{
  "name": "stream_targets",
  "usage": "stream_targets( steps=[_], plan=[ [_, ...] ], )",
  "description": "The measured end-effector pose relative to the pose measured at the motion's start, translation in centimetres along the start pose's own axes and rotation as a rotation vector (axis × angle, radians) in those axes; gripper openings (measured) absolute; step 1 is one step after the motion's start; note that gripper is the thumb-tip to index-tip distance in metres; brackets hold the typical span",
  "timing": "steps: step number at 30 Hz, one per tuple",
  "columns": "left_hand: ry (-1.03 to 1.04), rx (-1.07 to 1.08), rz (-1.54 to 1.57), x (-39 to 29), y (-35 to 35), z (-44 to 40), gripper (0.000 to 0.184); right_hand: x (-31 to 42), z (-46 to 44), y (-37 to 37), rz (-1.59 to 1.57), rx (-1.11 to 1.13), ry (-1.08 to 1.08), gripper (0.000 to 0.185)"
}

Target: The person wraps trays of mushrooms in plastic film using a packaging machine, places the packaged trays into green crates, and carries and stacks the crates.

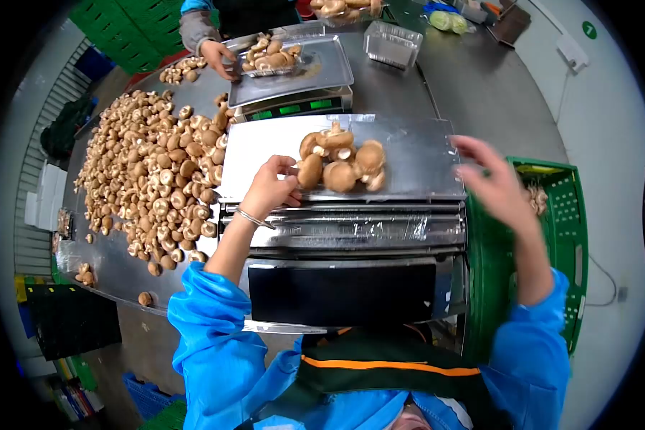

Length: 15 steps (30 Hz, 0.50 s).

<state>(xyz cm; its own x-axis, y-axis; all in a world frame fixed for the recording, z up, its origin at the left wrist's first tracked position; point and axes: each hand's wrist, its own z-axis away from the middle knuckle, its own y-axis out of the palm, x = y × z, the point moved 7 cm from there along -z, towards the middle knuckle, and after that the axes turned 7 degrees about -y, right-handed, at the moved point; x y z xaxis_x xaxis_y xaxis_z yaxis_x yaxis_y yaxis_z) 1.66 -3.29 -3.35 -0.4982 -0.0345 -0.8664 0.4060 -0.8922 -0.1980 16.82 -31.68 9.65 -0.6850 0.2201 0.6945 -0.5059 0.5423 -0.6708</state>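
Observation:
A cluster of brown shiitake mushrooms sits on the flat metal top of a wrapping machine; whether a tray lies under them I cannot tell. My left hand is at the cluster's left side, its bent fingers apart and close to the leftmost mushroom, with no clear grip showing. Off to the right, my right hand is slightly blurred by motion. Its fingers are spread beside the machine's right edge, with nothing visible in them.
Loose shiitakes are heaped at left. Across from me, a co-worker's hand is by a mushroom-filled tray on a scale. Clear plastic trays stand behind the machine. A green crate stands at right; film rollers lie nearer me.

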Motion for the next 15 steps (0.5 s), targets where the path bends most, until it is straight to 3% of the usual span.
stream_targets(
  steps=[1,3,5,8,11,12,15],
  plan=[
    [0.023,0.017,-0.011,0.2,0.4,0.6,0.032,1.7,-1.2,3.1,0.184,-0.008,-0.154,0.041],
    [0.017,0.049,-0.035,0.2,0.8,1.8,0.035,2.3,-3.9,7.6,-0.005,-0.027,-0.181,0.044],
    [0.011,0.033,-0.082,0.6,0.6,2.3,0.035,2.6,-6.9,10.4,0.114,-0.127,-0.31,0.042],
    [0.079,0.039,-0.065,1.2,0.5,1.8,0.035,1.5,-10.5,14.5,0.13,0.255,-0.176,0.039],
    [0.068,0.008,-0.113,1.3,0.3,1.9,0.037,2.5,-11.3,12.9,-0.036,0.142,-0.079,0.036],
    [0.083,-0.004,-0.12,1.0,0.3,2.1,0.037,2.5,-11.2,13.2,-0.364,0.2,0.048,0.036],
    [0.149,0.026,-0.127,1.0,0.3,2.1,0.037,1.5,-10.9,15.1,-0.042,0.394,0.013,0.04]
  ],
)
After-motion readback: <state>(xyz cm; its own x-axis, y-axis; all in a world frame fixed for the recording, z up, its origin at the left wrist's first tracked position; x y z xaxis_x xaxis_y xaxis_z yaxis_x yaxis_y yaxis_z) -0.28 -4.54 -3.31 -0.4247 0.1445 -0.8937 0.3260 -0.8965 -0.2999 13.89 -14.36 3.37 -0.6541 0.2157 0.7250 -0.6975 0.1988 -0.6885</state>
